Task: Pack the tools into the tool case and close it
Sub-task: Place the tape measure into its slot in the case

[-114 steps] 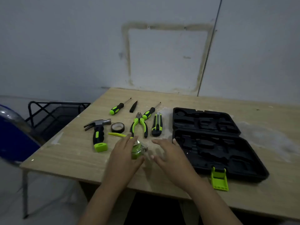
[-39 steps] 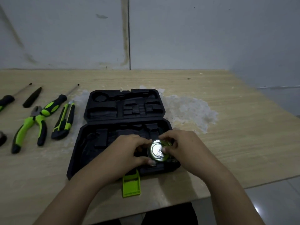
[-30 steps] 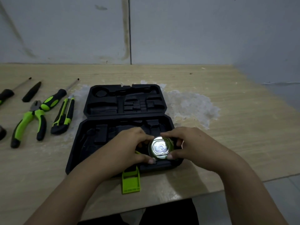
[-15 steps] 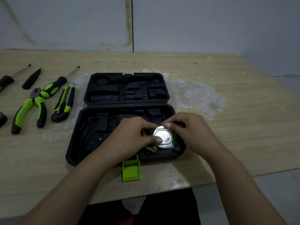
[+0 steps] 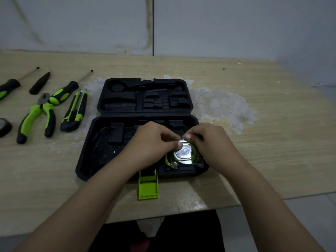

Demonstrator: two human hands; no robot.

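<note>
An open black tool case (image 5: 85, 160) lies on the wooden table, its lid (image 5: 143, 97) flat behind it and a green latch (image 5: 148, 186) hanging at the front edge. A green and chrome tape measure (image 5: 183, 153) sits in the case's near right recess. My left hand (image 5: 151, 142) and my right hand (image 5: 209, 140) both press on it with fingertips from either side. Left of the case lie a utility knife (image 5: 74, 110), pliers (image 5: 36, 117), and a screwdriver (image 5: 65, 91).
Farther left are a second screwdriver (image 5: 9, 86), a small black tool (image 5: 40, 82) and a roll of black tape (image 5: 3, 126) at the frame edge. A white scuffed patch (image 5: 223, 106) marks the table right of the case. The table's near edge runs below the latch.
Both hands carried the tape measure from the table's left side into the case and have pushed it lower into the near right recess.
</note>
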